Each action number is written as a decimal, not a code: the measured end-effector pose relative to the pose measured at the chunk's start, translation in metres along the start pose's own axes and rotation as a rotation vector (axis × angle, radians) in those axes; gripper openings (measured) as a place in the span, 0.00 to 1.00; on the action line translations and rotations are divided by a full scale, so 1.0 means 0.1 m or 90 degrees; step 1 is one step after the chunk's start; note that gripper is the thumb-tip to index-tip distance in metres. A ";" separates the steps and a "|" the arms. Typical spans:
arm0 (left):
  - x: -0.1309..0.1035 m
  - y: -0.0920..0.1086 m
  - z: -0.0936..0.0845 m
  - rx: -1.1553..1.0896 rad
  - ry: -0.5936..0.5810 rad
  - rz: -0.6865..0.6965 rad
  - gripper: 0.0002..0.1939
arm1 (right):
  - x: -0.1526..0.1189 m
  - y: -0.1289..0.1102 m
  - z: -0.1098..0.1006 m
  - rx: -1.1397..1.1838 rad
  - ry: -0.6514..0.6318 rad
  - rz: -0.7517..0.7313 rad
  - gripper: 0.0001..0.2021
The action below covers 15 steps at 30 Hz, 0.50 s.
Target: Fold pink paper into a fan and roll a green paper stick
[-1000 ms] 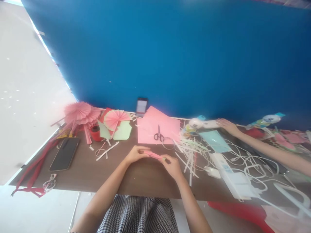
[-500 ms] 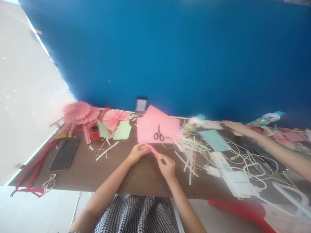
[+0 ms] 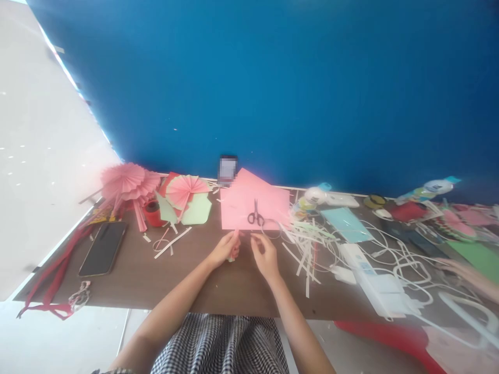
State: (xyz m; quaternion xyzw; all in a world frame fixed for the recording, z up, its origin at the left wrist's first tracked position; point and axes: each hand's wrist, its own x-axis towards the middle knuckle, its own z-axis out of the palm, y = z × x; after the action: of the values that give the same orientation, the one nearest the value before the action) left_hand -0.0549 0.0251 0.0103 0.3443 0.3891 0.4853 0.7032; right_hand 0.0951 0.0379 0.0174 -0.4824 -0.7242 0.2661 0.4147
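Note:
My left hand (image 3: 226, 248) is closed round a small folded pink paper (image 3: 236, 235), mostly hidden by the fingers. A pale green bit shows below the fist. Just to the right, apart from it, my right hand (image 3: 265, 254) has its thumb and fingers curled into a pinch; whatever they hold, if anything, is too small to make out. Beyond both hands lie pink paper sheets (image 3: 234, 208), with dark-handled scissors (image 3: 256, 215) on top, blades pointing away.
Pleated pink paper fans (image 3: 127, 179), a red tape roll (image 3: 154, 213) and a phone (image 3: 103, 248) sit left. To the right are paper strips (image 3: 307, 249), glue bottles (image 3: 315, 196), a blue packet (image 3: 346, 224), a power strip (image 3: 364, 275) with tangled cables, and another person's hand (image 3: 454, 267).
The pink paper, earlier stretched between both hands, is now upright in my left fist. My right hand has come away from it. The other person's arm has drawn back toward the near right.

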 end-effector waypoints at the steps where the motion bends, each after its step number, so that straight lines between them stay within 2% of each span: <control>1: -0.01 0.00 0.00 0.025 -0.004 -0.003 0.23 | 0.06 0.00 0.00 0.015 -0.026 0.022 0.12; 4: -0.04 0.02 0.00 0.089 -0.012 -0.002 0.22 | 0.18 -0.03 0.01 0.053 -0.102 0.054 0.15; 7: -0.04 0.04 -0.01 0.119 -0.024 0.015 0.21 | 0.24 -0.07 0.04 0.058 -0.141 0.048 0.15; 12: -0.03 0.01 -0.03 0.143 -0.053 0.042 0.21 | 0.27 -0.07 0.06 0.036 -0.145 0.050 0.13; 15: -0.02 -0.03 -0.05 0.192 -0.046 0.054 0.21 | 0.28 -0.04 0.05 0.049 -0.156 0.065 0.13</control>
State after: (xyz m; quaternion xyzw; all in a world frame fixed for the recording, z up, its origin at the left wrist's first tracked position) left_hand -0.0587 0.0229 0.0056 0.4795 0.4170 0.4380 0.6359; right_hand 0.0835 0.0617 0.0276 -0.4664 -0.7331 0.3715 0.3270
